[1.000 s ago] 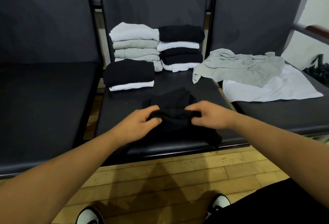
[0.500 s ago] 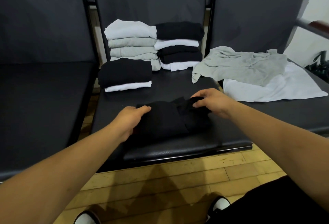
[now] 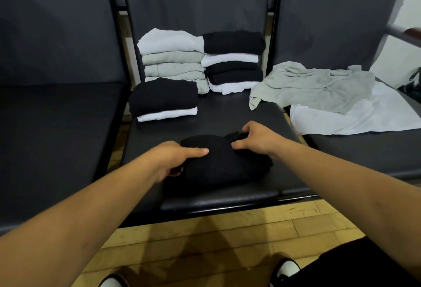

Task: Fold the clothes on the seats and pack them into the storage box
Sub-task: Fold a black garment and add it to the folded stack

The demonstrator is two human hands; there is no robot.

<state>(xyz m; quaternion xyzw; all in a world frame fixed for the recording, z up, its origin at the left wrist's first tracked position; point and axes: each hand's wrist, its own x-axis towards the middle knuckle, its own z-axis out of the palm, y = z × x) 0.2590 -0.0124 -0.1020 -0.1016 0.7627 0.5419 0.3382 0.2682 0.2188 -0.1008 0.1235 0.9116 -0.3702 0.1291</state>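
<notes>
A folded black garment (image 3: 218,163) lies near the front of the middle seat (image 3: 218,115). My left hand (image 3: 173,156) grips its left edge, thumb laid across the top and fingers tucked underneath. At the far right corner, my right hand (image 3: 257,138) pinches a bunched part of the cloth between thumb and fingers. Behind it on the same seat stand three folded stacks: a grey and white stack (image 3: 173,58), a black and white stack (image 3: 232,58), and a low stack of black on white (image 3: 164,99). No storage box is in view.
An unfolded grey shirt (image 3: 314,86) lies over a spread white shirt (image 3: 364,118) on the right seat. The left seat (image 3: 57,127) holds nothing. Wooden floor (image 3: 205,241) and my shoes show below the seat's front edge. An armrest (image 3: 403,33) juts out at the far right.
The black garment, bunched between my hands a second ago, now lies folded flat on the seat. My hands have moved apart to its left edge and right corner.
</notes>
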